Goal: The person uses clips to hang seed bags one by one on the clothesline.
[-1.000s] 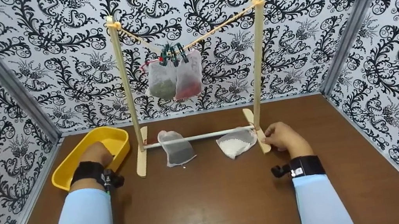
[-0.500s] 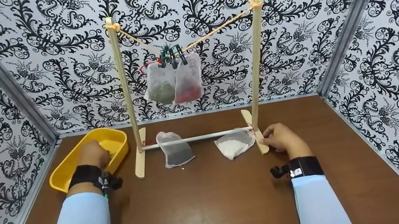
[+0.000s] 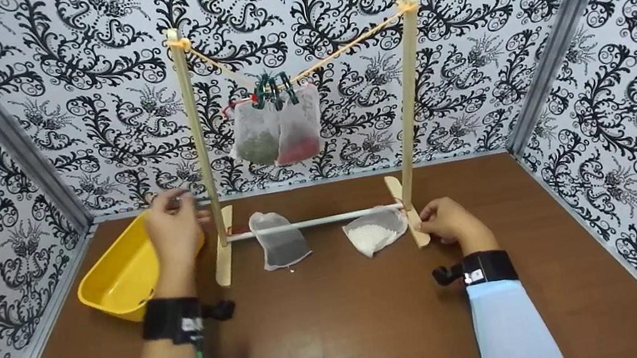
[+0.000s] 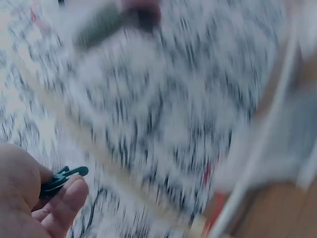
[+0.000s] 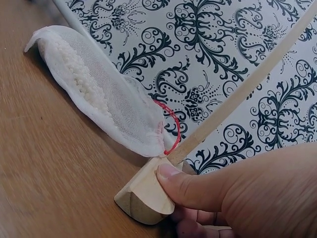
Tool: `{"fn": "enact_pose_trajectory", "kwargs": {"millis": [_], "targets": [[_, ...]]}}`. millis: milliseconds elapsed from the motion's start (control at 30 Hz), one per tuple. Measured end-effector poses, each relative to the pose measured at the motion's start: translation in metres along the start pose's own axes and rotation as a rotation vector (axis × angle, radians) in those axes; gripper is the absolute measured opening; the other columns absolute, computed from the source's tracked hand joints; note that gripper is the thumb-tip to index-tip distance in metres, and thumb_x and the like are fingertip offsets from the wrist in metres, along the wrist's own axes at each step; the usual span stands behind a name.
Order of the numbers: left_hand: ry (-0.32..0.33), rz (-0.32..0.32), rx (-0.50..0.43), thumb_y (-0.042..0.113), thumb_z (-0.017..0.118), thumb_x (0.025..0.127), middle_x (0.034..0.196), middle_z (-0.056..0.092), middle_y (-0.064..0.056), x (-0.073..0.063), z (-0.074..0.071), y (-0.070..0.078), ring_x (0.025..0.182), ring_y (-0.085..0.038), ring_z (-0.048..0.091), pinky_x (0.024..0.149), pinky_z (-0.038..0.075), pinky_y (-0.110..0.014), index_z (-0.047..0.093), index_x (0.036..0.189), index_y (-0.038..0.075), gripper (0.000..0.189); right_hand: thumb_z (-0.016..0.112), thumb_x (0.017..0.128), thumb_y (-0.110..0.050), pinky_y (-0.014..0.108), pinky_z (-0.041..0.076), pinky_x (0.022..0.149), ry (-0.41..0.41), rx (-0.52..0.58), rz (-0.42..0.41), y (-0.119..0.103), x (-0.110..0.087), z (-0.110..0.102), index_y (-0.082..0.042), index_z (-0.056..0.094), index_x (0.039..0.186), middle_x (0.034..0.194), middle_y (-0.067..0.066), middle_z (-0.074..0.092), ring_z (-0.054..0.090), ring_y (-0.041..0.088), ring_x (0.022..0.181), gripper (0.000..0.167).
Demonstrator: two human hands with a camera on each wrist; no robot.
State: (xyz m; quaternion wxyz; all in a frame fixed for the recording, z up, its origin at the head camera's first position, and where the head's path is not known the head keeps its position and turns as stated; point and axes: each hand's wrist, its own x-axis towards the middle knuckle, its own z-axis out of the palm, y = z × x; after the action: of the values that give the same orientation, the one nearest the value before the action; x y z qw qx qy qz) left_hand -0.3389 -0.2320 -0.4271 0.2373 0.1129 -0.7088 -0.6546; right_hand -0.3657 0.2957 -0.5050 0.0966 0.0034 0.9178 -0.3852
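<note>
My left hand (image 3: pixel 173 235), blurred by motion, is raised over the right side of the yellow tray (image 3: pixel 120 290). Between its thumb and fingers it pinches a dark green clothes peg (image 4: pixel 62 179). My right hand (image 3: pixel 457 224) grips the right foot (image 5: pixel 143 196) of a wooden stand, thumb on top. From the stand's sagging cord (image 3: pixel 358 43) hang a mesh bag with green contents (image 3: pixel 257 141) and one with red contents (image 3: pixel 300 137), held by green pegs (image 3: pixel 275 92).
On the table, a mesh bag with dark contents (image 3: pixel 278 242) lies at the stand's white crossbar (image 3: pixel 325 220). Another bag with white grains (image 3: pixel 374 235) lies beside the right foot. Patterned walls (image 3: pixel 615 96) enclose the back and sides.
My left hand has risen out of the yellow tray and shifted right, bringing up a green clothes peg. The right hand stays on the stand's foot.
</note>
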Motion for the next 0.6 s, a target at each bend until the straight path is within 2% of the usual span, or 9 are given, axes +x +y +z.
{"fn": "enact_pose_trajectory", "kwargs": {"millis": [100, 167, 267, 367, 500, 600], "targets": [[-0.015, 0.045, -0.104, 0.004, 0.068, 0.111, 0.102, 0.068, -0.015, -0.021, 0.023, 0.004, 0.06, -0.009, 0.075, 0.06, 0.069, -0.028, 0.07, 0.138, -0.005, 0.029, 0.082, 0.103, -0.018, 0.026, 0.056, 0.06, -0.001, 0.001, 0.003, 0.0, 0.0, 0.0, 0.006, 0.072, 0.121, 0.093, 0.003, 0.064, 0.06, 0.013, 0.071, 0.031], [0.004, 0.079, -0.11, 0.003, 0.067, 0.111, 0.099, 0.068, -0.015, -0.032, 0.031, 0.005, 0.057, -0.009, 0.073, 0.056, 0.067, -0.027, 0.071, 0.136, -0.005, 0.027, 0.082, 0.103, -0.018, 0.027, 0.057, 0.061, -0.004, 0.007, 0.004, 0.001, 0.0, 0.0, 0.005, 0.072, 0.122, 0.095, 0.004, 0.065, 0.06, 0.013, 0.073, 0.031], [0.041, 0.1, -0.091, 0.003, 0.063, 0.113, 0.1, 0.071, -0.018, -0.043, 0.039, 0.008, 0.054, -0.008, 0.07, 0.053, 0.064, -0.025, 0.072, 0.136, -0.002, 0.026, 0.082, 0.103, -0.018, 0.027, 0.058, 0.062, -0.009, 0.01, 0.004, 0.001, -0.002, -0.002, 0.005, 0.072, 0.123, 0.099, 0.005, 0.066, 0.061, 0.014, 0.077, 0.032], [0.053, 0.105, -0.081, 0.005, 0.061, 0.114, 0.104, 0.071, -0.017, -0.051, 0.037, 0.013, 0.057, -0.009, 0.07, 0.055, 0.065, -0.027, 0.07, 0.139, 0.0, 0.027, 0.082, 0.103, -0.018, 0.027, 0.058, 0.062, -0.015, 0.005, -0.003, 0.001, -0.002, 0.001, 0.005, 0.072, 0.123, 0.098, 0.005, 0.065, 0.061, 0.015, 0.078, 0.032], [0.006, 0.118, -0.11, 0.006, 0.061, 0.115, 0.111, 0.071, -0.018, -0.061, 0.04, 0.024, 0.062, -0.011, 0.074, 0.06, 0.068, -0.03, 0.07, 0.135, -0.003, 0.024, 0.082, 0.103, -0.017, 0.03, 0.059, 0.062, -0.009, -0.042, -0.004, -0.005, -0.001, -0.003, 0.006, 0.073, 0.118, 0.094, 0.008, 0.067, 0.064, 0.018, 0.077, 0.028], [-0.063, 0.136, -0.142, 0.001, 0.062, 0.114, 0.119, 0.068, -0.023, -0.072, 0.05, 0.029, 0.061, -0.011, 0.073, 0.06, 0.068, -0.028, 0.072, 0.133, -0.007, 0.023, 0.083, 0.101, -0.019, 0.037, 0.061, 0.071, 0.03, -0.136, -0.028, -0.017, -0.004, -0.007, 0.005, 0.074, 0.115, 0.101, 0.015, 0.073, 0.069, 0.026, 0.086, 0.029]]}}
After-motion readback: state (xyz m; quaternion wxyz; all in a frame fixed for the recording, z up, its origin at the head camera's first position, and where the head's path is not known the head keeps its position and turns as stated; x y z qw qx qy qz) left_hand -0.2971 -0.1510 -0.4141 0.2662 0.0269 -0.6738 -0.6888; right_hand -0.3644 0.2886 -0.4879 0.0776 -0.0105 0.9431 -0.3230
